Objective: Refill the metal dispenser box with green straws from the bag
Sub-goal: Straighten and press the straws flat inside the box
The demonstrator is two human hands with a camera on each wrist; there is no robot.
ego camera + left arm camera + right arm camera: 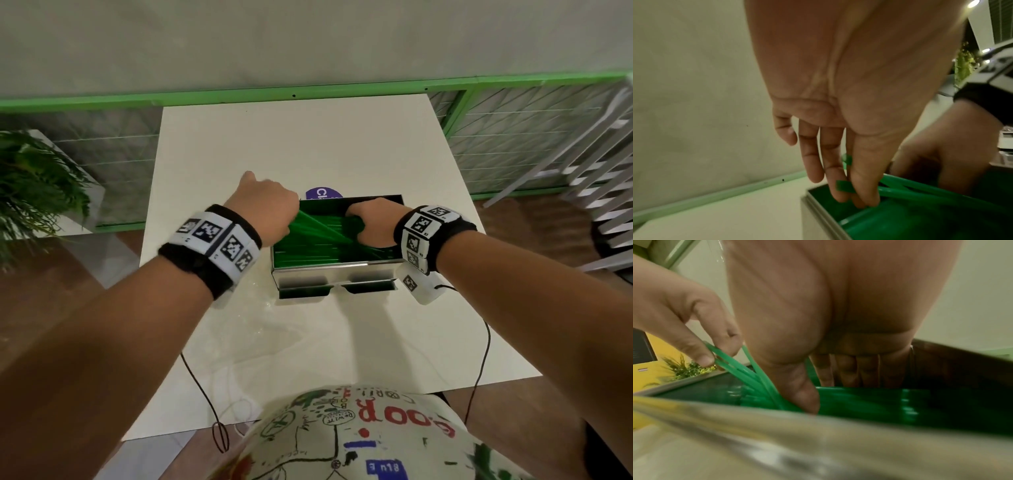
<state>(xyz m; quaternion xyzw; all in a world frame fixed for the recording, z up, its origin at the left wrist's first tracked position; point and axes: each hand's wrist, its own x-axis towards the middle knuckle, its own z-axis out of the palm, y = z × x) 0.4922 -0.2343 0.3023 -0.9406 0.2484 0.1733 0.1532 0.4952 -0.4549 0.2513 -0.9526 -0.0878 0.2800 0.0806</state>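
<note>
On white table (308, 147) by green rail (239, 97) | L grip (265, 205) pinching straws (318, 229) | R grip (371, 219) curled on straws in box (334, 274)

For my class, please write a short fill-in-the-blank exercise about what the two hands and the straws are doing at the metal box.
1. The straws lying in the metal dispenser box are coloured ____.
2. The left hand pinches the raised ends of a few slanting straws at the box's ____ end.
3. The right hand reaches down ____ the box.
4. The box stands on a white ____.

Missing words: green; left; into; table
</note>
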